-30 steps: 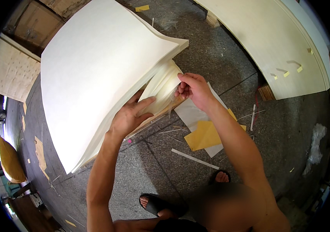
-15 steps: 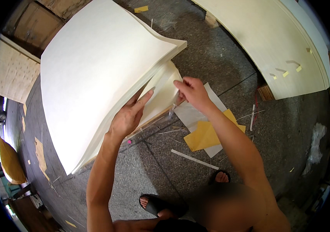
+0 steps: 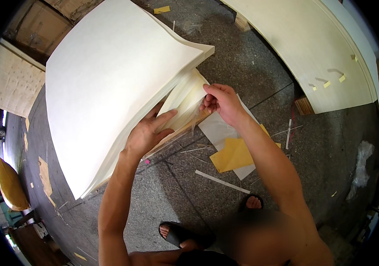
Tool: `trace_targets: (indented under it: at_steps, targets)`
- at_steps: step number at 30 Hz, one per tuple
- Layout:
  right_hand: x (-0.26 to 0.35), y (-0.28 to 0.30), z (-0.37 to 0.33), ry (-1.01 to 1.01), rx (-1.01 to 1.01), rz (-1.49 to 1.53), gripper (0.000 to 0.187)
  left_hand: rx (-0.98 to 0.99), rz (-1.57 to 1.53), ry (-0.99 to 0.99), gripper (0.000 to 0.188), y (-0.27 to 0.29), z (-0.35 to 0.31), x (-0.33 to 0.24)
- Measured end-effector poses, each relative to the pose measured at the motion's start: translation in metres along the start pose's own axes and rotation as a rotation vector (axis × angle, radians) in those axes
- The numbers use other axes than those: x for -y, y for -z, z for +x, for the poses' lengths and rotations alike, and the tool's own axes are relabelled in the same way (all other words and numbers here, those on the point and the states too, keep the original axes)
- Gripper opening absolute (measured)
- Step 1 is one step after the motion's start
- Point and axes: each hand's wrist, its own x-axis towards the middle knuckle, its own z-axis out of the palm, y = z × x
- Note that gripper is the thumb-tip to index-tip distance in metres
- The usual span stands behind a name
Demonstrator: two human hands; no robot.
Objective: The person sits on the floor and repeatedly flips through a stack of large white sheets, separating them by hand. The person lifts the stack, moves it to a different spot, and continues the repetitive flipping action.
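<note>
A thick stack of large white paper sheets lies in front of me, its near right edge raised over a gap. My left hand reaches into this gap with fingers spread; some fingertips disappear beneath the raised sheets, others rest along the lower sheets. Thumb and forefinger of my right hand pinch the corner of a cream-white lower sheet, which bows upward. Clear plastic film hangs at the stack's near edge, below my right hand.
Yellow paper and a white sheet lie on the speckled floor, with a white strip nearer. To the right, a long pale panel stack rests on wooden blocks. Cardboard boxes stand far left; crumpled plastic lies right.
The lower sheet now bows up more in my right hand, which has shifted slightly. My left hand's fingers have dropped and spread wider. The raised upper stack is nearly still.
</note>
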Motion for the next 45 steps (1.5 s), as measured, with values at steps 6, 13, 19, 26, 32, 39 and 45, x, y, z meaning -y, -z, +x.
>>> trace_targets:
  at_steps: [6,13,19,26,32,39,45]
  targets:
    - [-0.005,0.002,0.000,0.001,-0.012,0.012,0.035,0.034,-0.123,0.073,0.062,-0.005,-0.002,0.004]
    - [-0.003,-0.009,-0.005,0.069,-0.073,-0.311,0.036,-0.126,0.089,-0.044,0.057,-0.006,0.000,0.005]
    - [0.003,-0.005,-0.001,-0.006,-0.016,0.053,0.033,-0.034,0.135,-0.072,0.054,0.005,0.002,-0.002]
    - [0.003,-0.007,0.001,0.002,0.003,0.084,0.032,0.027,-0.001,0.013,0.067,-0.002,0.000,0.003]
    - [-0.005,-0.001,0.003,-0.001,0.035,0.075,0.033,0.019,-0.122,0.050,0.060,-0.005,-0.001,0.005]
    - [-0.010,0.004,-0.005,0.010,0.008,-0.264,0.032,0.030,-0.096,0.053,0.059,0.000,0.000,0.002]
    - [-0.011,0.005,-0.004,-0.038,0.004,-0.070,0.031,0.047,-0.049,0.007,0.062,0.001,0.002,0.003]
